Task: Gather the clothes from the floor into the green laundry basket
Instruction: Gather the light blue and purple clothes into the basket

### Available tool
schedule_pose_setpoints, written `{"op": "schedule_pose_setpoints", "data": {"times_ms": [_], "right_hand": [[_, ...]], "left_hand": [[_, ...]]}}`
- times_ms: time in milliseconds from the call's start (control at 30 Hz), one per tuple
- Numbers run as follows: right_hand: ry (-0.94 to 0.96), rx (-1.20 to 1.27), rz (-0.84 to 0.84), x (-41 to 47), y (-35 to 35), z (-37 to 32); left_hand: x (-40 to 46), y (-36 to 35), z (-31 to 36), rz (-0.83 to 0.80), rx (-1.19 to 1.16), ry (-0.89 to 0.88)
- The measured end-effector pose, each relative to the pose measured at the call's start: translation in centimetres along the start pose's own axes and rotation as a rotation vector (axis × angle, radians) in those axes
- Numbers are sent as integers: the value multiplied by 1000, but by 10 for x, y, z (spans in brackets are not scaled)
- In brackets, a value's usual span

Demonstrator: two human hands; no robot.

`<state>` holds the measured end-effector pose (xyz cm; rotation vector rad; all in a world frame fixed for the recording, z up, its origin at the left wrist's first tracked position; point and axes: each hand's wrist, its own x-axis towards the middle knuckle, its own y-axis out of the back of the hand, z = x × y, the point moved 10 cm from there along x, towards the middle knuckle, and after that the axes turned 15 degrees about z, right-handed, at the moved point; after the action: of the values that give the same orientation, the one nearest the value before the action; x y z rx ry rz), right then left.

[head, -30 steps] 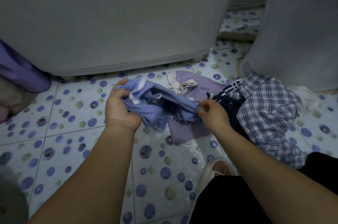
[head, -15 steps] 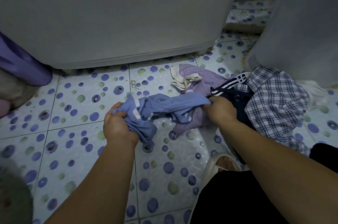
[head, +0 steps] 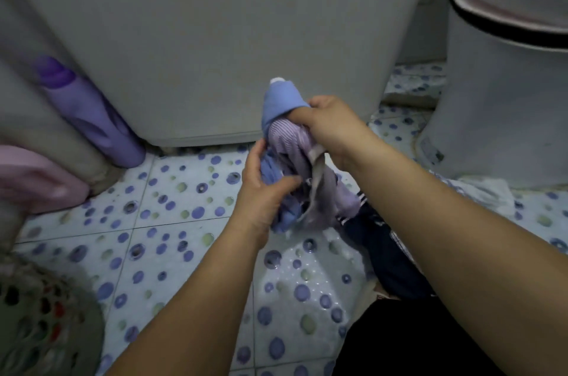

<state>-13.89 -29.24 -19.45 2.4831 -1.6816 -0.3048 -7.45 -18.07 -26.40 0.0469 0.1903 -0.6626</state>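
Clothes, bundle of 2: a blue garment (head: 281, 99) and a purple striped garment (head: 289, 142), bunched together and lifted clear of the floor (head: 172, 240), in front of a grey appliance (head: 215, 37).
Right hand (head: 333, 127): fingers curled round the top of the bundle, gripping both garments.
Left hand (head: 264, 188): fingers curled round the lower part of the bundle, thumb across the front.
Clothes, remaining: a dark navy garment (head: 387, 252) with white stripes lies on the floor beneath the right forearm; pale cloth (head: 488, 191) lies beside it, at the foot of a grey lidded bin (head: 507, 84).
Green laundry basket (head: 40, 317): perforated rim at lower left, well apart from the bundle.
Also: purple bottle (head: 89, 117) and a pink item (head: 37, 182) at left.
Floor: pale tiles with blue and green dots.
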Motion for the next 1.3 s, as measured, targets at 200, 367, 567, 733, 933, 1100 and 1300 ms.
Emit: {"op": "schedule_pose_setpoints", "data": {"times_ms": [200, 367, 567, 733, 933, 1100, 1300], "right_hand": [[-18, 76, -325, -50, -55, -41], [-74, 87, -427, -75, -63, -35], [54, -695, -465, -98, -63, 39], [64, -638, -370, -119, -99, 47], [79, -51, -264, -133, -156, -9], [178, 331, -283, -166, -200, -107], [487, 383, -371, -222, -266, -196]], "left_hand": [[-8, 49, 42, 287, 131, -95], [-12, 104, 45, 478, -63, 23], [-18, 157, 64, 562, -377, 161], [-29, 189, 92, 534, -494, 220], [-42, 256, 127, 567, -531, 178], [-42, 352, 154, 614, -641, 65], [-81, 490, 177, 827, -659, -134]]}}
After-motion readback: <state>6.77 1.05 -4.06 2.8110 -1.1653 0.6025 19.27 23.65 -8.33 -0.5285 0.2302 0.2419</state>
